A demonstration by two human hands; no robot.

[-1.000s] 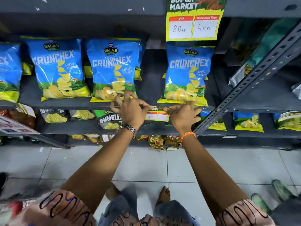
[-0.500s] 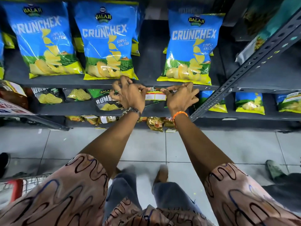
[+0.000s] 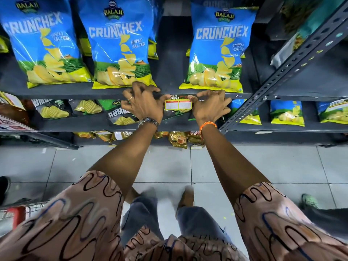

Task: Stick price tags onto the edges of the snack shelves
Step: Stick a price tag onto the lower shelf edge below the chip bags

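Observation:
A yellow price tag (image 3: 178, 104) with two white boxes hangs against the front edge of the dark grey snack shelf (image 3: 75, 95). My left hand (image 3: 143, 106) pinches the tag's left end, its fingers curled over the shelf edge. My right hand (image 3: 209, 107) holds the tag's right end in the same way. Three blue Crunchex chip bags stand on that shelf; the middle bag (image 3: 120, 44) is above my left hand, the right bag (image 3: 218, 49) above my right hand.
Lower shelves hold dark Rumbles bags (image 3: 120, 114) and small gold packets (image 3: 178, 139). A slanted perforated steel upright (image 3: 278, 72) crosses at right, with more chip bags (image 3: 287, 113) beyond it. A grey tiled floor (image 3: 169, 166) lies below; a red cart handle (image 3: 17, 213) shows at lower left.
The view has tilted down and moved closer to the shelf. Both hands have stayed on the tag at the shelf edge, drawing slightly apart so the tag's face shows between them.

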